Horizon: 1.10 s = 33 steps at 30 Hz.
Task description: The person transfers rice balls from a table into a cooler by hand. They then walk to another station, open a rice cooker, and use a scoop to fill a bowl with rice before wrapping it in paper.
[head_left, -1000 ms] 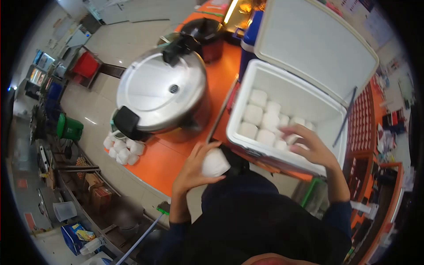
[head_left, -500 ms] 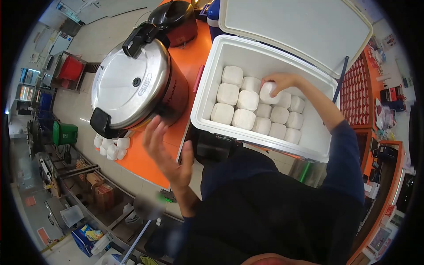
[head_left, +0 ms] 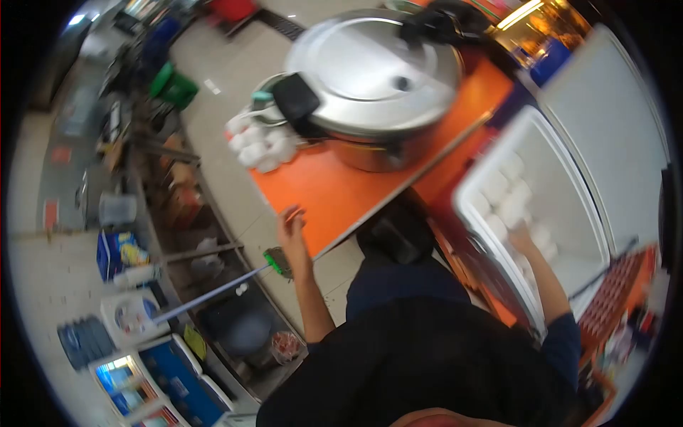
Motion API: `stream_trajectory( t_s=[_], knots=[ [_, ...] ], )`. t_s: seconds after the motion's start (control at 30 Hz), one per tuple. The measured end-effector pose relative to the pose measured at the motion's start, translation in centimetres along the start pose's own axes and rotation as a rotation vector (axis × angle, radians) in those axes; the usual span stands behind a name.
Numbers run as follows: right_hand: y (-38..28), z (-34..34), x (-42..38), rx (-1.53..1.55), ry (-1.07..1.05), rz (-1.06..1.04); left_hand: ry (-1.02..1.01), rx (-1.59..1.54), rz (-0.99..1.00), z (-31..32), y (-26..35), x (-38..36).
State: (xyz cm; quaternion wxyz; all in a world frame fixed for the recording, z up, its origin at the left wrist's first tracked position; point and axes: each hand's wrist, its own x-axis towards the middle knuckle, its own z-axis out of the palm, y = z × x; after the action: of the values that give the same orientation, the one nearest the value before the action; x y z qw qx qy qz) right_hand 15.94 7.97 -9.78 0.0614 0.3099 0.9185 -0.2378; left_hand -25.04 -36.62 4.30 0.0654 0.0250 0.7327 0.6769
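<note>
In the head view my left hand [head_left: 292,226] is raised by the edge of the orange table [head_left: 327,192], its fingers loosely curled and blurred, with no object visible in it. My right hand [head_left: 521,235] reaches down into the white cooler box [head_left: 576,199] among white rounded wrapped pieces [head_left: 511,206]. Blur and the pieces around them hide its fingertips, so whether it grips one cannot be made out. More white pieces [head_left: 265,148] lie in a group on the table's far left corner.
A large steel-lidded cooker [head_left: 377,71] stands on the table. The cooler's open lid [head_left: 605,121] leans back at the right. A green bin [head_left: 173,87] is on the floor at upper left, and a broom [head_left: 277,262] lies left of my body.
The view has swung left, so the cooler now appears farther right. My right hand has lowered among the pieces; the piece it held is no longer distinguishable. My left hand's fingers are more curled.
</note>
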Motion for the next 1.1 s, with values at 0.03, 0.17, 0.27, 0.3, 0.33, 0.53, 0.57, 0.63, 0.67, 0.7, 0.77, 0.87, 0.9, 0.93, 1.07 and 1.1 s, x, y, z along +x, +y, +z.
stream_trajectory(
  t_s=[0.03,0.17,0.27,0.3,0.33,0.53,0.57,0.63,0.67,0.7,0.77,0.87,0.9,0.93,1.07,1.1],
  knots=[
    [0.1,0.0,0.1,0.048,-0.015,0.086,-0.063,-0.008,-0.027,-0.6,-1.4,2.2],
    [0.9,0.9,-0.4,-0.298,-0.219,0.527,-0.153,0.18,0.068,-1.2,-7.9,13.6],
    [3.1,-0.8,0.3,-0.14,-0.277,0.399,0.07,0.936,0.205,-1.2,-11.0,22.7],
    [2.3,-1.8,0.4,-0.207,-0.339,0.517,0.153,1.096,0.103,-0.8,-8.5,23.7],
    [6.1,-1.1,-0.1,-0.346,-0.253,0.342,0.154,1.079,0.098,-1.0,-9.3,25.9],
    [-9.7,-14.0,-4.7,0.119,-0.208,0.452,-0.278,1.041,0.102,-5.8,-14.4,33.9],
    [-13.4,-15.2,-5.8,0.14,-0.204,0.484,-0.313,1.051,0.118,-6.5,-14.7,34.0],
    [-20.4,-16.9,-7.5,0.27,0.182,0.369,-0.237,0.881,0.349,-7.2,-15.4,33.1],
    [-22.9,-17.1,-8.4,0.285,0.207,0.408,-0.201,0.776,0.443,-6.9,-14.6,31.3],
    [-25.0,-17.3,-9.4,0.235,0.355,0.299,-0.175,0.656,0.537,-6.4,-12.4,28.7],
    [-28.0,-18.0,-11.4,0.12,0.524,0.185,-0.131,0.673,0.596,-5.1,-8.4,22.3],
    [-30.4,-19.7,-11.6,0.065,0.565,0.054,-0.247,0.459,0.949,-0.3,-0.1,11.8],
    [-31.5,-20.7,-10.8,0.096,0.518,-0.003,-0.28,0.429,1.078,1.5,2.7,8.6],
    [-32.6,-21.5,-9.9,0.181,0.498,-0.107,-0.337,0.392,1.089,4.0,4.2,5.8],
    [-36.2,-21.4,-5.8,0.493,0.393,-0.627,-0.431,-0.154,1.24,15.0,10.7,-4.5],
    [-36.2,-21.0,-5.3,0.556,0.356,-0.656,-0.469,-0.18,1.273,17.0,11.5,-6.4]
  ],
)
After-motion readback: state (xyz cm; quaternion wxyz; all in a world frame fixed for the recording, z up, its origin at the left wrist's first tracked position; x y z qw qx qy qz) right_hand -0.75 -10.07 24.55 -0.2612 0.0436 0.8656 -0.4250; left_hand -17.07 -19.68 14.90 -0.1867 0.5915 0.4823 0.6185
